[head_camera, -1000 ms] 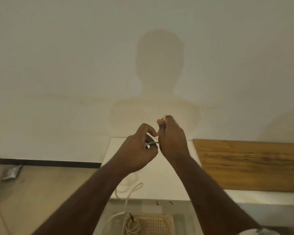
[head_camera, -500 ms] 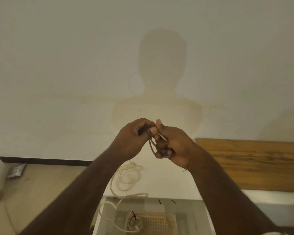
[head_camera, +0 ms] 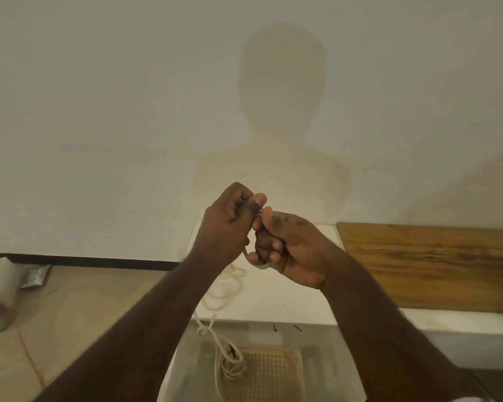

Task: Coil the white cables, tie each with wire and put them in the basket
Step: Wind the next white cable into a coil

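Basket sits nearest, low in view, with a tied white coil at its left edge. Above the white ledge, the left hand and right hand meet, both closed on a white cable (loose loops trail below). Wooden board rests against the wall beyond.
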